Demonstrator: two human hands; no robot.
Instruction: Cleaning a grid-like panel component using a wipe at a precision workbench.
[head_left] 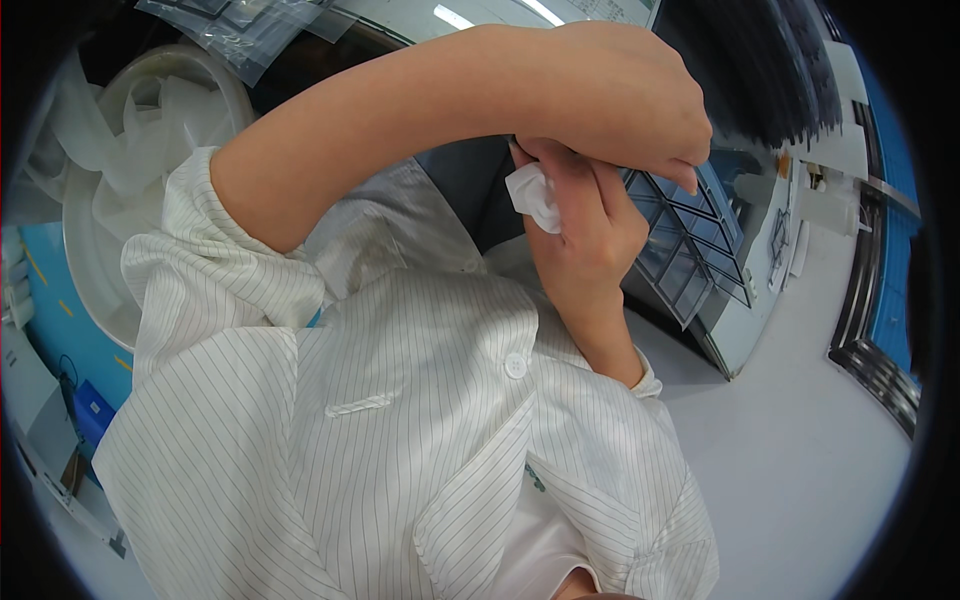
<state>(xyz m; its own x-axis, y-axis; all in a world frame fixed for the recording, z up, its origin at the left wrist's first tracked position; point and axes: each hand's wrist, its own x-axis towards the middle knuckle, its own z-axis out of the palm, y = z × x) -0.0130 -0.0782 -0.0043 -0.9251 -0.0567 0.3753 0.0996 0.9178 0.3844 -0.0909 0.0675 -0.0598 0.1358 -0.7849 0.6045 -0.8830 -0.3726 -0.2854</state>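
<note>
My left hand [635, 95] reaches across from the left, its wrist bent and its fingers curled down. One fingertip shows at its right edge, but whatever it may hold is hidden. Just below it, my right hand [595, 215] is closed around a crumpled white wipe [535, 198], which sticks out on its left side. The fingertips of this hand are partly covered by my left forearm. Right beside both hands stand several clear panels with black borders [690, 245], close together and tilted.
A white round bin [90, 290] holding translucent plastic film [125, 150] stands at the left. Clear plastic bags [245, 30] lie at the top left. A black brush-like strip [760, 75] is at the upper right, above a light cabinet edge [755, 320]. A blue box [93, 412] is at the lower left.
</note>
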